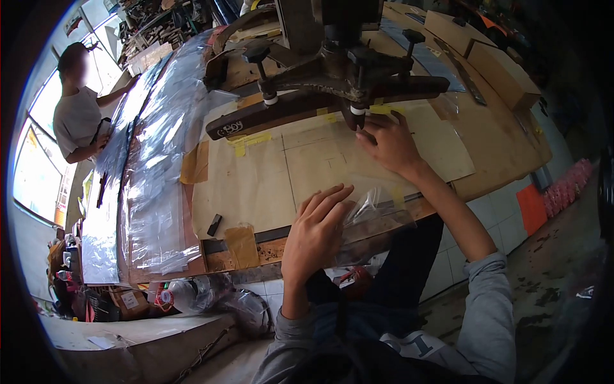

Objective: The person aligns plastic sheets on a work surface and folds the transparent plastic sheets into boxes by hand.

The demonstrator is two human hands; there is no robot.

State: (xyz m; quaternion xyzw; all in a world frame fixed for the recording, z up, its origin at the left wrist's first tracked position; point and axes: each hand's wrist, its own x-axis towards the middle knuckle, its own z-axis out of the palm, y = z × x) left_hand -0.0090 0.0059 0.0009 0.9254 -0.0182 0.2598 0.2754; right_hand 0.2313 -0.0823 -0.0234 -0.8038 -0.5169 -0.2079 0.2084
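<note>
My left hand (318,232) rests over the front edge of the worktable, its fingers stretched out and its thumb hidden. Beside it a sheet of clear plastic film (371,208) hangs over the edge. My right hand (391,146) reaches to the front of a dark metal press bar (275,115), fingers bent and apart, fingertips close under the bar's middle. Both hands are above a pale board (246,182) with drawn lines and yellow tape (248,142). A small black block (215,224) lies at the board's left front corner.
The machine's arm (348,80) with its knobs stands over the table. Left, plastic sheets (163,160) cover another surface, with a person (80,109) standing beyond it. Cardboard boxes (502,70) sit at the back right. Bottles and bags (192,296) lie below the left front edge.
</note>
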